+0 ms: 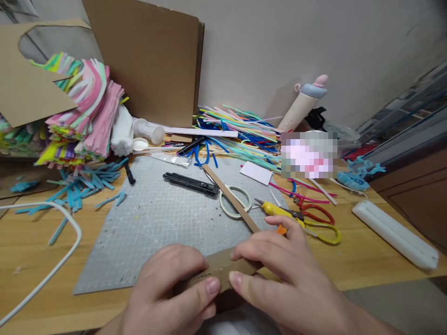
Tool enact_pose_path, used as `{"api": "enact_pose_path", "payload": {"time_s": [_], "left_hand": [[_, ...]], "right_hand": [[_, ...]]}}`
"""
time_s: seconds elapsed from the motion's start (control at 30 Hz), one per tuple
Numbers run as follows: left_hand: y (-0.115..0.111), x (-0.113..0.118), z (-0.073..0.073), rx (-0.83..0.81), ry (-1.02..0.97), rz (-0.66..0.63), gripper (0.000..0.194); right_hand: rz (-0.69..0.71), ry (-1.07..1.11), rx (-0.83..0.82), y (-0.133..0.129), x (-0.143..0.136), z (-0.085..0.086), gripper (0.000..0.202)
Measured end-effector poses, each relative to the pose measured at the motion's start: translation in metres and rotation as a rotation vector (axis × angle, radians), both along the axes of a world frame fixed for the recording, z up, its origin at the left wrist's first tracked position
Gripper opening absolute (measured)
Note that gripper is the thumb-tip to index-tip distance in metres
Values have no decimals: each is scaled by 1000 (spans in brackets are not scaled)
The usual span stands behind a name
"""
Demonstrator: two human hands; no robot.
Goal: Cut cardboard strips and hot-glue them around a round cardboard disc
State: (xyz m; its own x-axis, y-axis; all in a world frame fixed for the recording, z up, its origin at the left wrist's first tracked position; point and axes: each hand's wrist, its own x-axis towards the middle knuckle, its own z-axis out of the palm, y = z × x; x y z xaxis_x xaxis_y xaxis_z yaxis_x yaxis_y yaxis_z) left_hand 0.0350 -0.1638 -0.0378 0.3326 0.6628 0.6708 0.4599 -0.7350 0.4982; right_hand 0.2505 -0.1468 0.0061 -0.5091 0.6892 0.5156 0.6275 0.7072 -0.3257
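Observation:
A piece of brown cardboard (pixel 223 272) is gripped at the table's front edge, thumbs pressing its near face and fingers over the far side. On its left part is my left hand (pixel 174 284), closed. My right hand (pixel 279 270) pinches the right part, its index finger bent and another finger raised. My hands hide much of the cardboard. Just beyond lie a narrow cardboard strip (pixel 232 200), a roll of pale tape (pixel 248 197) under it, and a black utility knife (pixel 190 184). A yellow hot glue gun (pixel 279 210) lies near my right hand.
A grey cutting mat (pixel 150 223) covers the wooden table's middle. Scissors with red and yellow handles (pixel 323 228) lie at right, beyond them a white bar-shaped object (pixel 394 235). Pipe cleaners (pixel 240 128) pile at the back. A white cable (pixel 66 251) curves at left; cardboard (pixel 150 60) leans behind.

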Motion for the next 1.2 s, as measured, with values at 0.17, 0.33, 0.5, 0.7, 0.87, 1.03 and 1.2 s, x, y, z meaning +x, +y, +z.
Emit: {"api": "enact_pose_path", "payload": {"time_s": [0.17, 0.33, 0.5, 0.7, 0.87, 1.03, 1.2], "left_hand": [[0, -2, 4, 6, 28, -67, 15], [-7, 3, 10, -281, -166, -44, 49], [-1, 9, 20, -461, -195, -46, 46], [2, 9, 26, -488, -201, -88, 34], [3, 12, 26, -489, -249, -26, 25], [2, 13, 23, -479, -276, 14, 19], [0, 14, 24, -469, -283, 55, 20]], "right_hand": [[-39, -20, -7, -2, -4, 2, 21], [-5, -50, 74, -1, -6, 3, 30], [-15, -22, 86, 0, -8, 3, 36], [-29, -26, 104, -2, -8, 3, 33], [-34, -44, 52, -4, -7, 2, 29], [-28, -27, 53, -4, -7, 0, 32], [24, 46, 50, -4, -9, -3, 31]]}}
